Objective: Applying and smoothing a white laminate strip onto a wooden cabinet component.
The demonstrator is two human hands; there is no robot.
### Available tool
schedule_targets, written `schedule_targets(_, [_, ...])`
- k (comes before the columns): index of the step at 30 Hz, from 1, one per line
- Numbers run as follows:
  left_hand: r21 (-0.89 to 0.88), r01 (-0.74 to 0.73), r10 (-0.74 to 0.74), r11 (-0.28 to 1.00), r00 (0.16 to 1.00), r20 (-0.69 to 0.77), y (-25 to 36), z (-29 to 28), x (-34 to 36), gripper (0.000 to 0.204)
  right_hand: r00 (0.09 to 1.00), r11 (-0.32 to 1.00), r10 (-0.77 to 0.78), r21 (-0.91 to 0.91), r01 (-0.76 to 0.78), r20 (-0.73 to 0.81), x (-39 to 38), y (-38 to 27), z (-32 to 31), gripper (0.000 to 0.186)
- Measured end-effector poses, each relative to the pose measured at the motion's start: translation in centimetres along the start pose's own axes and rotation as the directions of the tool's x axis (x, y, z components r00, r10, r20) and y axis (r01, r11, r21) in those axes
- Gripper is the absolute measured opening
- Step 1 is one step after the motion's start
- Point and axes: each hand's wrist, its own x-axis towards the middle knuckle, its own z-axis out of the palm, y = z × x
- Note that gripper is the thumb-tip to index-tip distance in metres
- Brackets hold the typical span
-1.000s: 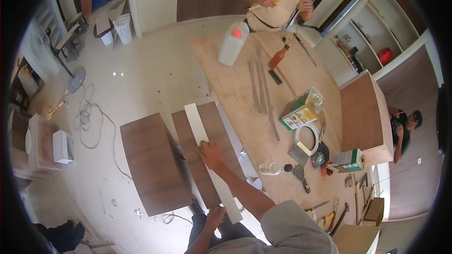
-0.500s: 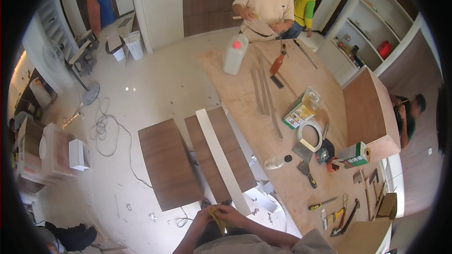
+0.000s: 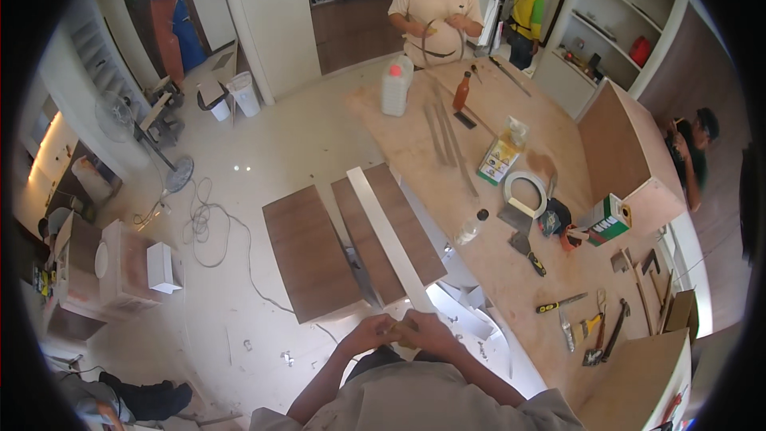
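Observation:
My left hand (image 3: 367, 334) and my right hand (image 3: 425, 329) are closed together in front of my body, at the near ends of the boards, around something small and yellowish that I cannot make out. Just beyond them lie two brown wood-grain panels (image 3: 303, 251) with a dark gap between them. A long pale strip (image 3: 379, 223) lies lengthwise on the right-hand panel, away from my fingers. The plywood worktable (image 3: 503, 271) beside them holds a clear bottle (image 3: 471, 230), a putty knife (image 3: 527, 251), a roll of pale tape (image 3: 512, 179) and several hand tools (image 3: 562, 303).
A co-worker (image 3: 435, 8) in a cream shirt holds a looped strip across the table; others stand behind (image 3: 527, 12) and at right (image 3: 694, 152). A wooden box (image 3: 618, 144) occupies the table's right. A fan (image 3: 120, 124), cord (image 3: 203, 215) and white box (image 3: 163, 267) are left.
My right hand left the pale strip and joined my left hand near my body; both remain together. The view has shifted, and a co-worker in yellow has come into sight behind.

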Motion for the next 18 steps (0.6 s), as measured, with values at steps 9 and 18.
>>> schedule_targets(9, [0.107,-0.118,0.122,0.987,0.992,-0.038,1.1,11.8,-1.8,0.047,0.723,0.769,-0.618,-0.427,0.475,-0.309,-8.1,6.3,-1.2,0.039])
schedule_targets(18, [-0.183,0.139,-0.158,0.973,0.983,-0.091,2.3,24.4,-2.9,0.049,0.813,0.944,0.143,0.324,0.058,-0.564,-21.7,17.2,1.7,0.048])
